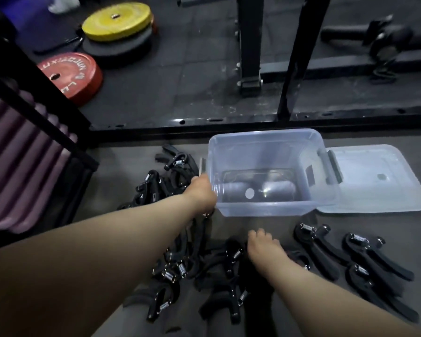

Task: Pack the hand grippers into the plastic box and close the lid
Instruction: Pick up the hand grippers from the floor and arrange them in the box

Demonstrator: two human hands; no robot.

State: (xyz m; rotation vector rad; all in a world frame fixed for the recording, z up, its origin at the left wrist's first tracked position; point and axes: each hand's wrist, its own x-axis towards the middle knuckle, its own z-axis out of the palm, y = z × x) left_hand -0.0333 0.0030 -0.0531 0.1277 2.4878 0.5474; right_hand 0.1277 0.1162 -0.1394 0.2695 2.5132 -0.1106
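Squarely in the middle of the floor stood the clear plastic box [265,207], upright, its top uncovered. Its lid [374,181] lay flat at the box's 3 o'clock, with one edge tucked against the box's right wall.

At the box's 8 o'clock corner the person's left hand [201,190] was pressed against the wall. Its fingers were hidden behind the back of the hand, so their grip could not be told.

Black hand grippers [170,271] with steel springs lay in a loose heap running from the box's 9 o'clock round to its 6 o'clock. The right hand [265,246] rested palm down on this heap at 6 o'clock, fingers slightly spread and loosely bent, clasping nothing that showed. More grippers [365,254] lay side by side at 5 o'clock, apart from the heap.

Farther off, a black rack frame [249,45] rose at 12 o'clock. A yellow weight plate [117,23] and a red weight plate [71,74] lay at 10 o'clock.
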